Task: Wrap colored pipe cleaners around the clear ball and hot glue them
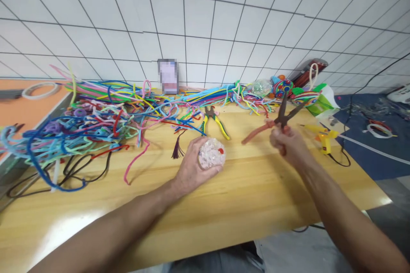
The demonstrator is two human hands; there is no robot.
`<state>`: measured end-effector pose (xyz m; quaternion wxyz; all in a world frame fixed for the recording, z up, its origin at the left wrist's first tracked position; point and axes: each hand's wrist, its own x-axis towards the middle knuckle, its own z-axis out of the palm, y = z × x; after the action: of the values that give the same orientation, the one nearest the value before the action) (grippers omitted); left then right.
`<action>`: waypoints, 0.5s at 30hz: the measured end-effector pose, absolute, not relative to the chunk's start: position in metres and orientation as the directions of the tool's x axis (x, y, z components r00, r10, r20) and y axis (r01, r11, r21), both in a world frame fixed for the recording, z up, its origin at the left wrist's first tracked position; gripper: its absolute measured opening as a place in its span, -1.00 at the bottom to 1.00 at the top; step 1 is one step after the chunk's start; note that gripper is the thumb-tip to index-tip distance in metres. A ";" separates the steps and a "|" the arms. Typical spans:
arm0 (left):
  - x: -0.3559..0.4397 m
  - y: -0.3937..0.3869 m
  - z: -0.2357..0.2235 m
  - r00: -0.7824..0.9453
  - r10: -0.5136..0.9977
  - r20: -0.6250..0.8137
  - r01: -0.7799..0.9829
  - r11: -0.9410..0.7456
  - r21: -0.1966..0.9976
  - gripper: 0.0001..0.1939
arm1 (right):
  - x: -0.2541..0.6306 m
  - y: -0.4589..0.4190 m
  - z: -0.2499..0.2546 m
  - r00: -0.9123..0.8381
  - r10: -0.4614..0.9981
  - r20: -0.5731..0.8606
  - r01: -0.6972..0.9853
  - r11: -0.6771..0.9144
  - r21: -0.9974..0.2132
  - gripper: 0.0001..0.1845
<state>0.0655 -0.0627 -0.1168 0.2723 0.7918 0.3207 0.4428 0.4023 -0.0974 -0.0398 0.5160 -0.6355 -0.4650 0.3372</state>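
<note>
My left hand [192, 164] is wrapped round a small, round, whitish, lumpy thing [211, 155] with a red spot on top; its exact kind is unclear. My right hand [288, 143] grips long-nose pliers [282, 119] with reddish handles. Their dark jaws point up and spread apart, and one handle sticks out to the left. On the wooden table [243, 196], beyond and between my hands, lie pliers [216, 123] with yellow-green handles. A dark tassel [177, 147] rests just left of the round thing.
Heaped pipe cleaners [92, 123] cover the table's left and back. A phone [168, 76] leans against the tiled wall [198, 17]. At the right lie a yellow glue gun [325, 140] with its cord and a green-white bag [323, 100]. A white ring [41, 90] sits far left.
</note>
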 end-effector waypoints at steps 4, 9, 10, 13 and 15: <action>0.065 -0.064 -0.116 0.408 0.751 0.518 0.253 -0.639 0.726 -0.16 | 0.342 -0.121 -0.055 0.232 0.967 -0.106 -0.016 -0.105 -0.994 -0.52; 0.067 -0.067 -0.117 0.430 0.714 0.552 0.178 -0.667 0.724 -0.12 | 0.299 -0.130 -0.061 0.171 0.974 -0.148 -0.220 -0.109 -0.969 -0.43; 0.067 -0.067 -0.118 0.429 0.707 0.561 0.163 -0.672 0.722 -0.11 | 0.294 -0.130 -0.061 0.152 0.977 -0.153 -0.248 -0.112 -0.962 -0.41; 0.067 -0.066 -0.120 0.393 0.726 0.565 0.144 -0.656 0.741 -0.12 | 0.286 -0.126 -0.053 0.104 0.975 -0.195 -0.344 -0.149 -0.927 -0.39; 0.066 -0.063 -0.121 0.348 0.755 0.555 0.156 -0.631 0.760 -0.14 | 0.289 -0.121 -0.040 0.137 0.973 -0.188 -0.372 -0.125 -0.920 -0.40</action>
<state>0.0655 -0.0629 -0.1215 0.3081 0.7611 0.2994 0.4859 0.2895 -0.1211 -0.0400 0.5825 -0.4789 -0.3135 0.5771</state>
